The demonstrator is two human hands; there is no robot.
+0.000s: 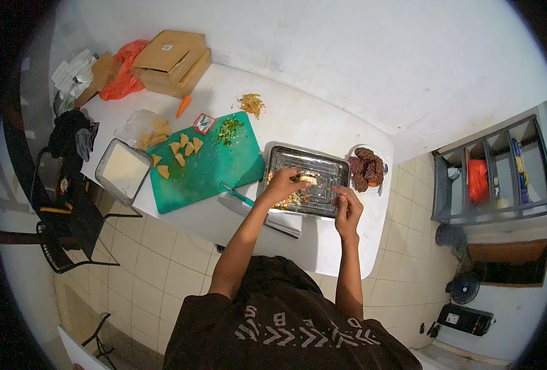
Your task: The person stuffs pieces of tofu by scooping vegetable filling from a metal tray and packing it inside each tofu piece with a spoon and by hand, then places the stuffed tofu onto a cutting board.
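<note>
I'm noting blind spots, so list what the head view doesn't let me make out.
All in the head view:
Part of the chopped mix in the metal tray: covered by the left hand.
The left palm: hidden by the back of that hand.
Inside the cardboard box: hidden by its top.
Print on the red-edged packet: too small.

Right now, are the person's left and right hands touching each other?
Apart. The head view shows the left hand and right hand with part of the metal tray visible between their fingertips.
</note>
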